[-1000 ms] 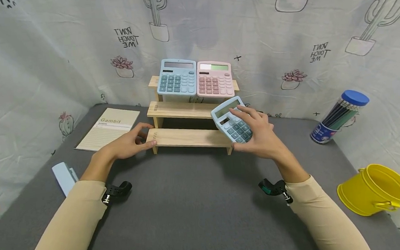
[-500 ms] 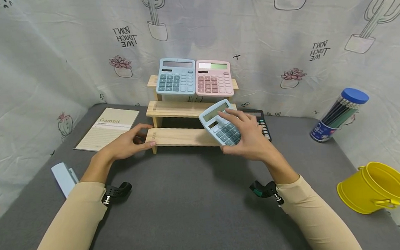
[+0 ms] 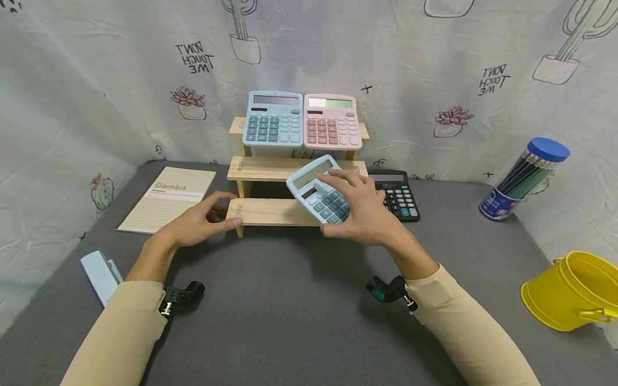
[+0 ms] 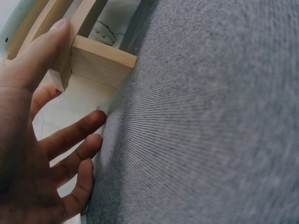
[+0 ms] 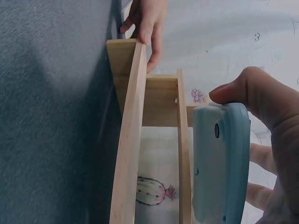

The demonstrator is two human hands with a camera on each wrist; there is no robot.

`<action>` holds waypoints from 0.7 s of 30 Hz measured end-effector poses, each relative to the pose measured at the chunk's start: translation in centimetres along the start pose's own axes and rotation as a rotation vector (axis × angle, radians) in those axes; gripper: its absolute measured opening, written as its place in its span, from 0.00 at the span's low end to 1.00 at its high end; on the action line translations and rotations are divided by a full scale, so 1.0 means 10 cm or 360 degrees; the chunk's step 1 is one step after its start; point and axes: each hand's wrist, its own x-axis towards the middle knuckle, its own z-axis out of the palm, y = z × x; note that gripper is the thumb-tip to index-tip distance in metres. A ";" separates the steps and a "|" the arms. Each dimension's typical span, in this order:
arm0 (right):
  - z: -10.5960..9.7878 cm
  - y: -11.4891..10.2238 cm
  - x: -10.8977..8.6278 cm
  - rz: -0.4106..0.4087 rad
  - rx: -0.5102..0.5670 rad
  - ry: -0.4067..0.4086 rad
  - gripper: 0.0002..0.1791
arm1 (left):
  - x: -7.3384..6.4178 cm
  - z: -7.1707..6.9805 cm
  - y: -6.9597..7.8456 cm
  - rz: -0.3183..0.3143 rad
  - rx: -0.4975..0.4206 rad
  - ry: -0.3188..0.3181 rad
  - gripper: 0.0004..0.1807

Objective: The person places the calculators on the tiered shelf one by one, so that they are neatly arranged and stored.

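Observation:
My right hand (image 3: 366, 208) grips a light blue calculator (image 3: 321, 197) by its edges, thumb at the bottom and fingers toward the top. The calculator is tilted in the air in front of a three-step wooden shelf stand (image 3: 270, 211). In the right wrist view, the calculator's back (image 5: 217, 163) faces the stand's boards. My left hand (image 3: 197, 223) pinches the left end of the lowest board; the left wrist view has the thumb (image 4: 49, 46) on the board and the other fingers spread. Another blue calculator (image 3: 274, 120) and a pink calculator (image 3: 331, 123) lean side by side on the top step.
A black calculator (image 3: 402, 198) lies right of the stand, partly behind my right hand. At left are a notepad (image 3: 170, 194) and a light blue stapler (image 3: 101, 277). A blue-lidded tub of pencils (image 3: 520, 182) and a yellow bucket (image 3: 561, 299) stand at right.
My right hand has carried the light blue calculator leftward, from the stand's right end toward its middle, and the black calculator has come into view behind it. The left hand has kept its place.

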 end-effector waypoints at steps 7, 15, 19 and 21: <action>0.05 -0.09 0.11 0.0016 -0.0033 -0.0015 0.52 | -0.02 -0.02 -0.01 0.0002 -0.0001 0.0002 0.39; 0.09 -0.15 0.25 0.0062 -0.0055 -0.0035 0.52 | -0.01 -0.02 0.00 -0.0001 -0.0010 -0.0010 0.39; 0.13 -0.17 0.31 0.0071 -0.0051 -0.0034 0.51 | -0.02 0.00 -0.01 -0.0004 -0.0010 -0.0011 0.39; 0.15 -0.18 0.35 0.0076 -0.0048 -0.0026 0.50 | -0.03 0.00 -0.02 0.0000 -0.0003 -0.0006 0.39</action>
